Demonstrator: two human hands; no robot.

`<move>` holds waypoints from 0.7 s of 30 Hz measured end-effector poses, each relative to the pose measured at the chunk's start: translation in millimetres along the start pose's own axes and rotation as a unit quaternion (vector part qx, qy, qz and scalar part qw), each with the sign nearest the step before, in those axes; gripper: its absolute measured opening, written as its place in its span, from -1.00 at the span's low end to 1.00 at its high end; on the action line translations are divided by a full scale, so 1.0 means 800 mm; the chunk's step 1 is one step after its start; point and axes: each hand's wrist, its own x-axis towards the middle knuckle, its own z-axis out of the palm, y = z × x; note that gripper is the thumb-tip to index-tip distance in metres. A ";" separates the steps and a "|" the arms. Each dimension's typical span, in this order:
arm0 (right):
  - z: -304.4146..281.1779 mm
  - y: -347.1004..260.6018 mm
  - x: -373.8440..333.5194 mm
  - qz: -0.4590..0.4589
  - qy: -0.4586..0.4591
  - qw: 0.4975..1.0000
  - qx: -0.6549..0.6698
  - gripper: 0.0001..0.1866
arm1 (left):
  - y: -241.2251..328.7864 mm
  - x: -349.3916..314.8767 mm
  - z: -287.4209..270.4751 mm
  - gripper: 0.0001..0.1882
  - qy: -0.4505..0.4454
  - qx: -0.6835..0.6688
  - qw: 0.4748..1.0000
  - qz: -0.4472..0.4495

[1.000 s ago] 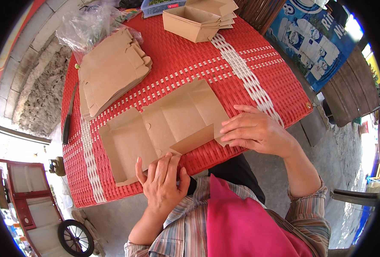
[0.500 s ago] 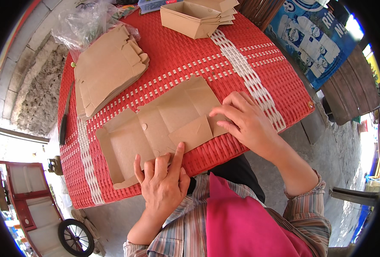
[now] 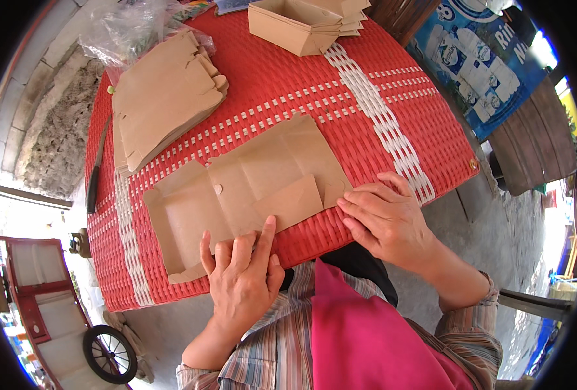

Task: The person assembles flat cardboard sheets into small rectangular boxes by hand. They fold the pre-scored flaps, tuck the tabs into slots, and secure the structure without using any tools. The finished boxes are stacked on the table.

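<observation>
A partly folded brown cardboard food box (image 3: 243, 185) lies opened out near the table's front edge, its plain inside facing up. Along its left end the walls stand raised, and a flap is folded inward at the near side. My left hand (image 3: 243, 266) is open, fingers spread, with its fingertips on the near edge of the cardboard. At the right end, my right hand (image 3: 389, 224) has its fingers and thumb closed at the near right corner. The fingers partly hide that edge.
The red woven table (image 3: 269, 84) has white bands. A stack of flat brown box blanks (image 3: 165, 97) lies at the far left, beside a knife (image 3: 96, 169) and a clear plastic bag (image 3: 129, 39). Folded, nested boxes (image 3: 295, 29) sit at the back.
My right hand has moved down and to the right, from above the box's right end to its near right corner. My left hand stays on the near edge.
</observation>
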 end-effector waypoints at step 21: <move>0.018 -0.011 0.005 0.169 0.147 0.944 0.241 -0.87 | 0.010 0.009 -0.012 -0.50 0.197 -0.083 0.974 -0.069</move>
